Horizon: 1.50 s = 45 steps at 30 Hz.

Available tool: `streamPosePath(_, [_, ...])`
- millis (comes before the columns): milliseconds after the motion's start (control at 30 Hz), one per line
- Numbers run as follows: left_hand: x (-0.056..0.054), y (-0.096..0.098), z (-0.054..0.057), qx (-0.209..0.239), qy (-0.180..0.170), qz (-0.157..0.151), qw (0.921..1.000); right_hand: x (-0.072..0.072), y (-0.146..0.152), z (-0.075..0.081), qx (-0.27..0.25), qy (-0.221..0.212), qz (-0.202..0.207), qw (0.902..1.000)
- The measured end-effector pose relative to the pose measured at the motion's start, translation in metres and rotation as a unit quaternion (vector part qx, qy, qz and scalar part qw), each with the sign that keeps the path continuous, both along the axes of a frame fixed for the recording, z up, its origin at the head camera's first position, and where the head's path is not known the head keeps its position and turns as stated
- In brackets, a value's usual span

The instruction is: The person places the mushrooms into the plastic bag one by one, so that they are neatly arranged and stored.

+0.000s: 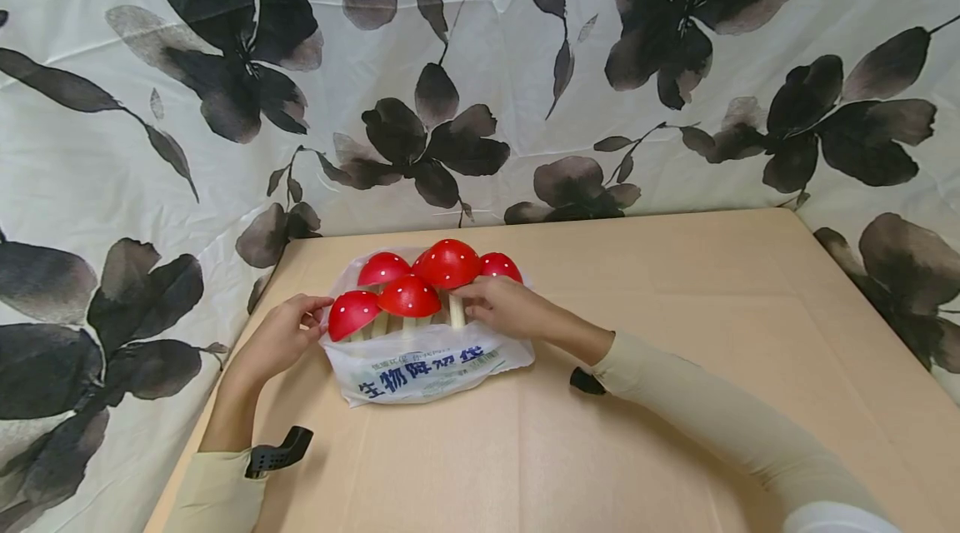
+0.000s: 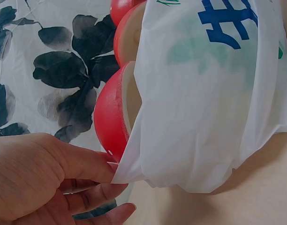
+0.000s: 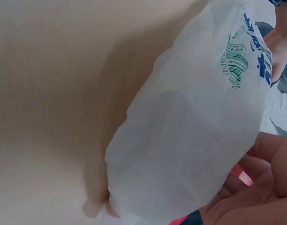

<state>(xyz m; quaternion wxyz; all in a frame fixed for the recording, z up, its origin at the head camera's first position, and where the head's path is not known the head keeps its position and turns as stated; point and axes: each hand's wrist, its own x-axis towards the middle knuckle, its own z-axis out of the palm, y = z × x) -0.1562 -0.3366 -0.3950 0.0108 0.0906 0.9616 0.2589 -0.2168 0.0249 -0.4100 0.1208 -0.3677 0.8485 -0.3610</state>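
Note:
A white plastic bag (image 1: 435, 375) printed with blue characters lies mouth open, holding several toy mushrooms with red, white-dotted caps and pale stems. My left hand (image 1: 288, 329) pinches the bag's left rim between thumb and fingers, close beside the leftmost mushroom (image 1: 352, 312). In the left wrist view, the left hand (image 2: 64, 180) has the rim's corner at its fingertips. My right hand (image 1: 502, 304) reaches in from the right and holds the tallest mushroom (image 1: 450, 262) just under its cap. From the right wrist, curled fingers of the right hand (image 3: 260, 183) show behind the bag's rim.
The bag rests on a light tan tabletop (image 1: 675, 308), near its back left edge. A white cloth (image 1: 540, 141) with dark flower prints hangs behind the table and down its sides. Black straps (image 1: 277, 451) sit at the cuffs of both beige sleeves.

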Motion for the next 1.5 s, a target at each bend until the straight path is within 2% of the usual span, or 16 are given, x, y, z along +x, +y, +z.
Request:
streamPosePath(100, [0.000, 0.000, 0.000, 0.001, -0.005, 0.002, 1.0000, 0.002, 0.004, -0.001, 0.024, 0.002, 0.014, 0.9996])
streamPosePath(233, [0.000, 0.001, 0.000, -0.001, -0.007, 0.004, 1.0000, 0.005, 0.009, 0.000, 0.046, -0.015, 0.036, 0.9982])
streamPosePath(433, [-0.001, 0.001, 0.000, -0.004, -0.009, 0.006, 0.9999, 0.006, 0.018, 0.009, 0.040, -0.027, 0.074, 0.9960])
streamPosePath(500, [0.000, 0.002, 0.000, -0.003, -0.011, 0.008, 0.9999, 0.003, 0.020, 0.015, 0.028, -0.016, 0.059, 0.9977])
streamPosePath(600, [-0.001, 0.002, 0.001, -0.001, -0.016, 0.011, 0.9998, -0.006, 0.020, 0.026, 0.000, 0.021, -0.002, 0.9998])
streamPosePath(700, [-0.001, 0.002, 0.001, 0.000, -0.020, 0.014, 0.9997, -0.016, 0.016, 0.035, -0.028, 0.062, -0.075, 0.9948])
streamPosePath(800, [-0.002, 0.001, 0.001, 0.001, -0.021, 0.014, 0.9997, -0.024, 0.010, 0.037, -0.031, 0.089, -0.117, 0.9886])
streamPosePath(900, [-0.002, 0.001, 0.001, 0.001, -0.021, 0.013, 0.9997, -0.030, 0.002, 0.033, 0.005, 0.106, -0.120, 0.9871])
streamPosePath(1100, [-0.004, 0.001, 0.001, 0.005, -0.014, 0.009, 0.9998, -0.035, -0.012, 0.024, 0.081, 0.147, -0.101, 0.9808])
streamPosePath(1267, [-0.005, 0.001, -0.001, 0.007, -0.010, 0.008, 0.9999, -0.038, -0.013, 0.021, 0.073, 0.169, -0.110, 0.9766])
streamPosePath(1500, [-0.007, 0.001, -0.001, 0.003, -0.013, 0.011, 0.9998, -0.038, -0.005, 0.023, 0.042, 0.167, -0.093, 0.9808])
